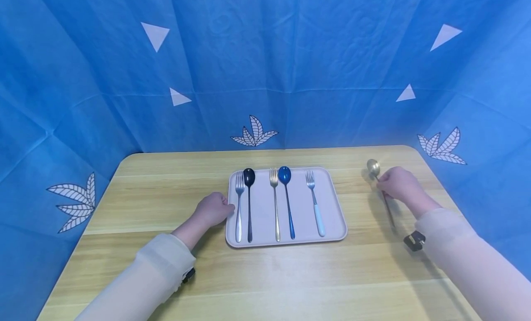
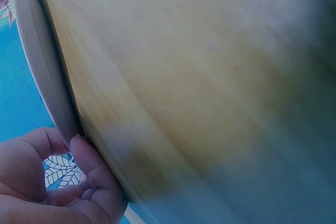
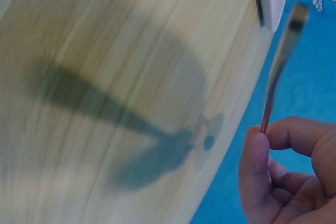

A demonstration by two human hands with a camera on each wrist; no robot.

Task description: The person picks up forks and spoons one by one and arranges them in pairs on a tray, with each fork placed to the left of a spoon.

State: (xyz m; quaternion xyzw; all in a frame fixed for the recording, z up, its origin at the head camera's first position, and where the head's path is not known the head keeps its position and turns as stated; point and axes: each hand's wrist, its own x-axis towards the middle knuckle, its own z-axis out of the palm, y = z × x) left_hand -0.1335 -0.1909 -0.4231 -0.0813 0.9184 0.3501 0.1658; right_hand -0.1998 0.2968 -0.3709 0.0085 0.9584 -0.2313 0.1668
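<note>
At the left rim of a pale pinkish tray (image 1: 298, 236), my left hand (image 1: 212, 209) pinches the edge between thumb and fingers; the left wrist view shows this rim (image 2: 44, 61) up close. Out to the right of the tray, my right hand (image 1: 400, 185) holds a gold spoon (image 1: 373, 166) by its handle, bowl pointing away from me. The right wrist view shows the handle (image 3: 281, 56) between thumb and fingertip, with its shadow on the table. On the tray, left to right, lie a silver fork (image 1: 239, 187), black spoon (image 1: 249, 178), gold fork (image 1: 275, 199), blue spoon (image 1: 285, 175) and light-blue-handled fork (image 1: 318, 219).
Tray and cutlery are on a light wood table (image 1: 290, 275) with rounded far corners. A blue cloth (image 1: 286, 58) printed with white triangles and leaves hangs behind the table and along both sides. The gold spoon is near the table's right edge.
</note>
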